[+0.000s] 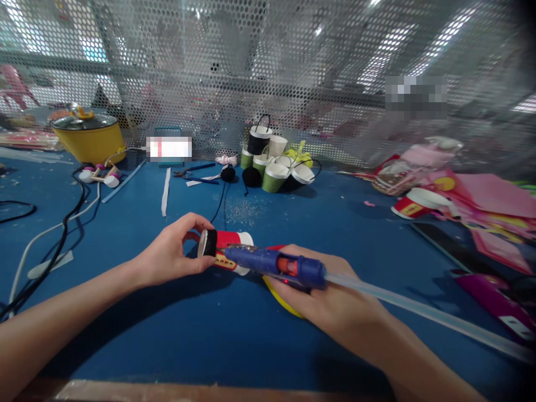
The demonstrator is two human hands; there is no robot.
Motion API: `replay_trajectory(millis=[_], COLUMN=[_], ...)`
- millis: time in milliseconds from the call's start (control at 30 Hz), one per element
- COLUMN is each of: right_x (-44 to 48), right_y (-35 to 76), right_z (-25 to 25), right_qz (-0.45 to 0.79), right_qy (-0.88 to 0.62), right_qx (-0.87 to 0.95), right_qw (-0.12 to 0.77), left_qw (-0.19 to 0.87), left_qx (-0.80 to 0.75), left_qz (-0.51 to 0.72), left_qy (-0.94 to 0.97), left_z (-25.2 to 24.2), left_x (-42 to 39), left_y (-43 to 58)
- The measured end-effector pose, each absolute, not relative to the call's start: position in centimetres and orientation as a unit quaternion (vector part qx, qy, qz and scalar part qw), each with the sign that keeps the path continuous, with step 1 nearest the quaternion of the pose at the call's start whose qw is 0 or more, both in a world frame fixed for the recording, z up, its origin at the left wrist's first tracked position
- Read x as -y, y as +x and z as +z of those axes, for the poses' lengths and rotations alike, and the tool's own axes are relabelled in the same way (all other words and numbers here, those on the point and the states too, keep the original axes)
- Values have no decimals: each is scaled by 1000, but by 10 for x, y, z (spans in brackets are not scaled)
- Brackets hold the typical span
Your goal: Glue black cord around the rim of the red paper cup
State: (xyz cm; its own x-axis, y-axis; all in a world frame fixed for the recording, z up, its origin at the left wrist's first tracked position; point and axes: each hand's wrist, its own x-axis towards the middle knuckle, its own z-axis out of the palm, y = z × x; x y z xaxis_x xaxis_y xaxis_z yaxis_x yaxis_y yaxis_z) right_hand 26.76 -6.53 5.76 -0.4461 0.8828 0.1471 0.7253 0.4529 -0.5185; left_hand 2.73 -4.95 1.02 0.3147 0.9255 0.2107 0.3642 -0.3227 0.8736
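Observation:
My left hand (178, 248) grips a small red paper cup (228, 239) by its base end, fingers and thumb on either side. The cup lies on its side in the air, its white rim toward the right. Black yarn (211, 244) is wound around the base end, and a strand runs back to a black yarn ball (228, 174). My right hand (324, 290) is wrapped around a blue hot glue gun (268, 261) with a small red light. Its nozzle points left at the cup, near the yarn; whether it touches I cannot tell. A clear glue stick (397, 298) trails from its back.
Behind stand several small green, black and white cups (276, 173) with handles. Pliers (196, 170) and a white strip (166, 192) lie back left, near a yellow pot (90, 139). Cables (67, 218) cross the left side. Another red cup (414, 204), pink sheets (494, 192) and a phone (450, 245) lie right.

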Motion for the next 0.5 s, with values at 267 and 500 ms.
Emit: replay_trajectory(millis=[267,500], right_x=[68,69], right_y=[268,269], right_z=[61,60], right_qz=[181,182], right_qy=[-485,-481], right_qx=[830,831], right_qw=[208,212], left_qw=[364,333], left_qx=[-436,-422], left_qz=[382,384], left_qy=[729,751], left_z=[10,9], left_x=[50,49], left_y=[28,27])
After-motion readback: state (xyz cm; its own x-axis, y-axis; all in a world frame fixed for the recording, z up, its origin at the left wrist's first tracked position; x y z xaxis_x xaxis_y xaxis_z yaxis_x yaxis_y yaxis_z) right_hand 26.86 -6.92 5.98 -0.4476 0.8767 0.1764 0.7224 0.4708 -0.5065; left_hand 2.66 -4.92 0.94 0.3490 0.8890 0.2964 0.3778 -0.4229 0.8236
